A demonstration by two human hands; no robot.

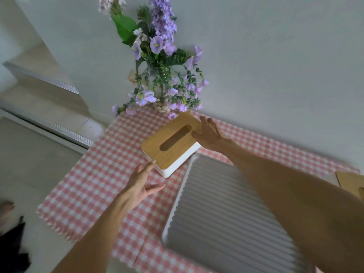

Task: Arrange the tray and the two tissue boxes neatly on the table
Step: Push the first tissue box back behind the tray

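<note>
A white tissue box with a wooden slotted lid (171, 144) sits at an angle on the pink checked tablecloth (94, 178), close to the wall. My right hand (211, 133) lies flat with fingers spread on the lid's far right end. My left hand (141, 181) is open, its fingertips touching the box's near left corner. A white ribbed tray (218, 217) lies just right of the box, partly under my right forearm. The wooden lid of a second tissue box (351, 183) shows at the right edge, mostly cut off.
A vase of purple flowers (160, 75) stands against the wall just behind the box. The table's left edge drops to a pale floor. A foot (6, 206) and a dark object (13, 251) are at the bottom left.
</note>
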